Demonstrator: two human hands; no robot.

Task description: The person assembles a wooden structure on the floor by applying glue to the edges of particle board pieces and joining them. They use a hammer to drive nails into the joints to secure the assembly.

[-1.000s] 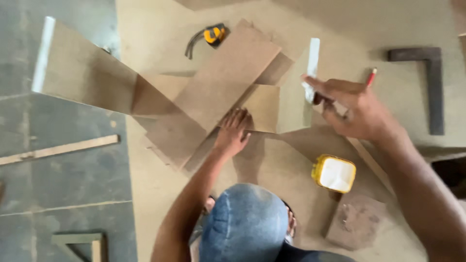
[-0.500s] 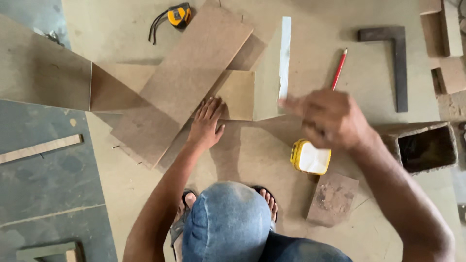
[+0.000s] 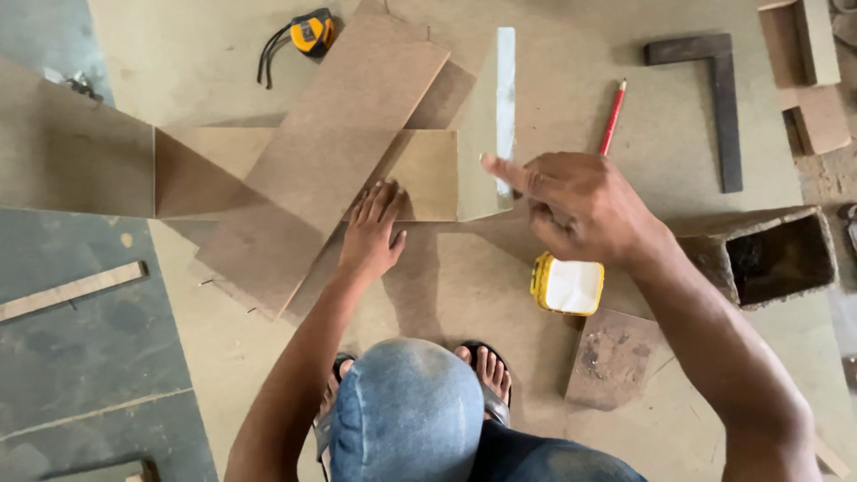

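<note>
Nearest the camera, a blue-denim knee (image 3: 406,415) is seen, with sandalled toes (image 3: 486,370) showing just beyond it on the fibreboard-covered floor (image 3: 223,357). The left hand (image 3: 370,236) is laid flat, fingers spread, on the near edge of a long brown board (image 3: 330,161), which lies slanted across a paler rectangular panel (image 3: 428,174); nothing is gripped by it. The right hand (image 3: 576,205) is raised above the floor with the forefinger stretched out toward a narrow upright panel (image 3: 489,134) whose pale edge catches the light; the other fingers are curled in, and whether anything is held in that grip cannot be told. Just below the right hand a yellow tub with a white lid (image 3: 569,286) is set, and a stained square offcut (image 3: 614,357) lies beside it. To the right an open box (image 3: 772,259) is seen. Farther off, a red pencil (image 3: 612,116) and a dark try square (image 3: 719,98) are laid on the floor, and at the far edge a yellow tape measure (image 3: 308,34) rests.
</note>
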